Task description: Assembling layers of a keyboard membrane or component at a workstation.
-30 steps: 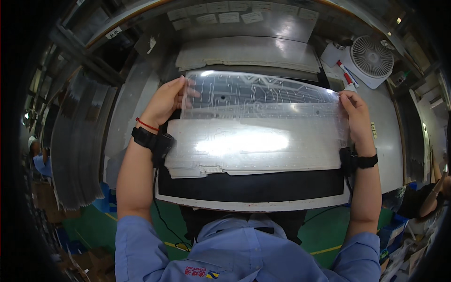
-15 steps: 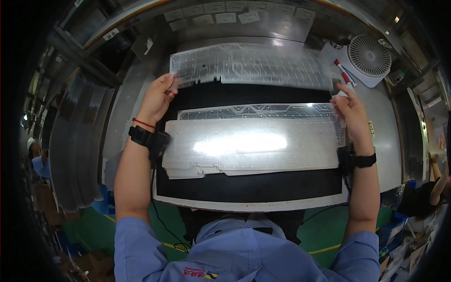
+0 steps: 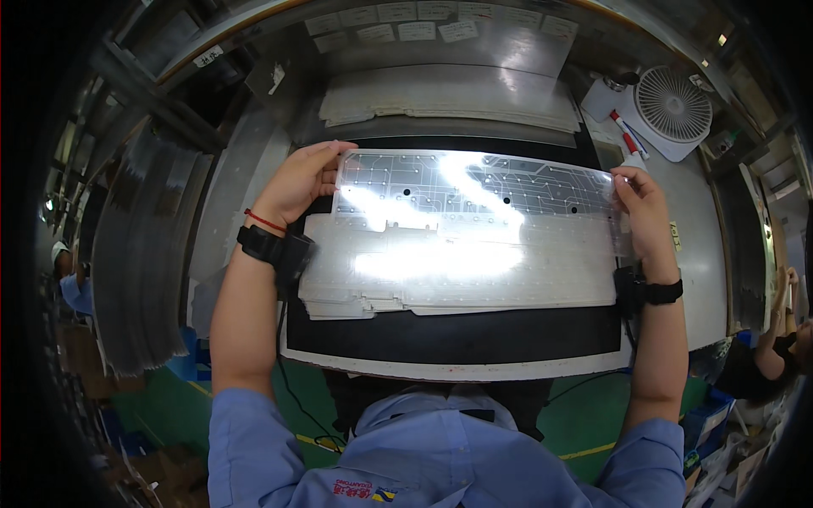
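A clear circuit film sheet (image 3: 542, 182) with fine traces and a few black dots is held between my hands, lying over the near stack. My left hand (image 3: 309, 178) has its far left corner between thumb and fingers. At the far right corner, my right hand (image 3: 637, 199) pinches the edge. Below the held sheet lies a stack of film sheets (image 3: 508, 292), with uneven notched edges at its front left; glare hides part of both. A black mat (image 3: 474, 326) is under the stack.
Another stack of sheets (image 3: 449, 93) lies at the back. A white fan (image 3: 673, 102), a white bottle (image 3: 603, 97) and red-capped markers (image 3: 628, 140) stand or lie at back right. Tall piles of sheets (image 3: 140, 254) fill the left side. A co-worker (image 3: 771, 351) is at far right.
A blurred sheet was over the back stack, with my left hand at its corner. Now both hands hold a film sheet nearer me, over the near stack; whether it is the same sheet I cannot tell.
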A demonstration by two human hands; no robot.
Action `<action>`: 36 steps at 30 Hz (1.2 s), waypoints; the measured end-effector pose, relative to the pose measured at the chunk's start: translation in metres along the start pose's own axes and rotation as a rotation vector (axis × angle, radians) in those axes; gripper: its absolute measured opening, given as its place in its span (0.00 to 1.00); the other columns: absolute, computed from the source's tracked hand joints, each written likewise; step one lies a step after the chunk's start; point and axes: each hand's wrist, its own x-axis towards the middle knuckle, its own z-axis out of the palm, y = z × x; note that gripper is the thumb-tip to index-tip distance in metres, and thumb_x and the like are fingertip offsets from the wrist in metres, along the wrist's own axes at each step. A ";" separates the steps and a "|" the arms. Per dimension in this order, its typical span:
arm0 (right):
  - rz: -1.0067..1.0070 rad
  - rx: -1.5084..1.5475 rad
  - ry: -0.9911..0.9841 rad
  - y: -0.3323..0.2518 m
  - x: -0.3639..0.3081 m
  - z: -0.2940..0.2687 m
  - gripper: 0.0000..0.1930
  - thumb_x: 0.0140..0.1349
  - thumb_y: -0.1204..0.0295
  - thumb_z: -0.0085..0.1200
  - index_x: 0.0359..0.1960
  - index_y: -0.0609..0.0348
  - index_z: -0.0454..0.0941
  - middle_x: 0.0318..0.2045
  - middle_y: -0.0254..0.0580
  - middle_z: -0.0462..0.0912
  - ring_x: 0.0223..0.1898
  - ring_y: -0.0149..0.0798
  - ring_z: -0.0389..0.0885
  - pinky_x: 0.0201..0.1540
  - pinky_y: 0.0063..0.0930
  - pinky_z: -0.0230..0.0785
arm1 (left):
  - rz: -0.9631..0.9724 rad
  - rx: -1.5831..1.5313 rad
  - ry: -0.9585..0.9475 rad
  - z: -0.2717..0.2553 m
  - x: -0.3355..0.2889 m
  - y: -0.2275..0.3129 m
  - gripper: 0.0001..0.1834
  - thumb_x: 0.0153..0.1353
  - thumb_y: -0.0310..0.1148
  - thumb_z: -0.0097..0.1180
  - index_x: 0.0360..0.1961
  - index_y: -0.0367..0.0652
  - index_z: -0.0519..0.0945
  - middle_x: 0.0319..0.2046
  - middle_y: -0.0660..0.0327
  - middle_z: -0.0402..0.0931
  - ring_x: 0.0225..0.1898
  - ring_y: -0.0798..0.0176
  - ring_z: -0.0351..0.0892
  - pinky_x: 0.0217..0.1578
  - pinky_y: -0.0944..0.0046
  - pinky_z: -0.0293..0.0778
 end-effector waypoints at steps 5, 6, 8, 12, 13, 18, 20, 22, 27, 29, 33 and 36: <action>-0.002 0.007 0.030 -0.001 0.000 0.001 0.08 0.65 0.71 0.53 0.42 0.61 0.79 0.27 0.27 0.74 0.28 0.22 0.69 0.33 0.17 0.64 | -0.001 0.074 -0.001 -0.004 0.002 -0.005 0.14 0.67 0.35 0.49 0.48 0.39 0.76 0.36 0.65 0.79 0.35 0.74 0.77 0.38 0.73 0.74; -0.010 0.004 0.040 0.000 0.001 -0.001 0.08 0.65 0.71 0.53 0.42 0.60 0.79 0.27 0.27 0.74 0.28 0.22 0.69 0.33 0.17 0.64 | -0.001 0.086 0.001 -0.003 0.002 -0.005 0.13 0.66 0.34 0.50 0.47 0.39 0.77 0.36 0.65 0.79 0.35 0.74 0.77 0.38 0.73 0.74; -0.020 0.005 0.053 0.002 0.001 -0.002 0.08 0.65 0.71 0.53 0.42 0.60 0.79 0.27 0.27 0.74 0.28 0.22 0.69 0.33 0.17 0.64 | -0.002 0.108 0.005 -0.001 0.000 -0.005 0.12 0.64 0.32 0.52 0.46 0.40 0.77 0.35 0.66 0.78 0.34 0.75 0.76 0.38 0.74 0.74; -0.031 0.016 0.050 0.004 0.003 -0.004 0.08 0.65 0.71 0.53 0.43 0.60 0.79 0.27 0.27 0.74 0.28 0.22 0.69 0.33 0.16 0.63 | 0.003 0.116 0.027 -0.002 0.000 -0.006 0.10 0.62 0.29 0.54 0.44 0.39 0.77 0.34 0.66 0.78 0.33 0.75 0.76 0.37 0.74 0.74; -0.035 0.018 0.045 0.004 0.003 -0.004 0.08 0.65 0.71 0.53 0.43 0.60 0.79 0.27 0.27 0.74 0.28 0.22 0.69 0.33 0.16 0.63 | 0.002 0.124 0.038 -0.002 0.000 -0.006 0.10 0.62 0.28 0.54 0.44 0.38 0.77 0.34 0.65 0.78 0.33 0.74 0.76 0.38 0.74 0.74; -0.037 0.039 0.049 0.002 0.002 -0.003 0.09 0.65 0.71 0.53 0.43 0.61 0.79 0.27 0.27 0.74 0.28 0.22 0.68 0.33 0.16 0.63 | 0.035 0.102 0.038 -0.007 0.004 -0.011 0.10 0.60 0.26 0.56 0.43 0.37 0.77 0.33 0.64 0.78 0.32 0.73 0.77 0.37 0.74 0.74; -0.041 0.038 0.045 0.002 0.002 -0.003 0.09 0.65 0.71 0.53 0.43 0.61 0.79 0.27 0.27 0.74 0.28 0.22 0.68 0.33 0.16 0.63 | 0.039 0.089 0.049 -0.006 0.004 -0.012 0.10 0.59 0.26 0.57 0.42 0.37 0.78 0.33 0.64 0.79 0.32 0.73 0.77 0.37 0.74 0.74; -0.053 0.038 0.039 0.002 0.002 -0.003 0.09 0.65 0.71 0.53 0.43 0.61 0.79 0.27 0.27 0.74 0.28 0.22 0.68 0.33 0.16 0.63 | 0.043 0.079 0.058 -0.005 0.004 -0.010 0.10 0.59 0.26 0.57 0.42 0.36 0.78 0.33 0.64 0.79 0.32 0.73 0.77 0.38 0.74 0.74; -0.054 0.046 0.038 0.002 0.002 -0.003 0.09 0.65 0.71 0.53 0.43 0.61 0.79 0.27 0.27 0.74 0.28 0.22 0.68 0.33 0.16 0.63 | 0.052 0.099 0.062 -0.006 0.004 -0.010 0.10 0.59 0.27 0.57 0.41 0.36 0.79 0.33 0.63 0.79 0.33 0.72 0.78 0.39 0.73 0.74; -0.053 0.047 0.038 0.002 0.003 -0.003 0.09 0.65 0.71 0.53 0.43 0.61 0.79 0.28 0.27 0.74 0.28 0.22 0.68 0.33 0.16 0.63 | 0.059 0.081 0.076 -0.005 0.004 -0.010 0.10 0.59 0.27 0.57 0.41 0.36 0.79 0.33 0.63 0.79 0.33 0.72 0.78 0.39 0.73 0.74; -0.058 0.051 0.037 0.002 0.003 -0.003 0.09 0.65 0.71 0.53 0.44 0.61 0.79 0.28 0.27 0.74 0.28 0.22 0.69 0.33 0.16 0.64 | 0.064 0.095 0.071 -0.005 0.005 -0.011 0.10 0.59 0.27 0.57 0.41 0.36 0.79 0.33 0.63 0.80 0.33 0.72 0.78 0.39 0.72 0.74; -0.061 0.045 0.037 0.003 0.003 -0.004 0.09 0.65 0.71 0.54 0.44 0.61 0.79 0.28 0.27 0.74 0.28 0.22 0.69 0.33 0.16 0.64 | 0.069 0.103 0.068 -0.006 0.006 -0.011 0.10 0.59 0.27 0.57 0.41 0.36 0.79 0.33 0.63 0.80 0.33 0.71 0.78 0.39 0.72 0.74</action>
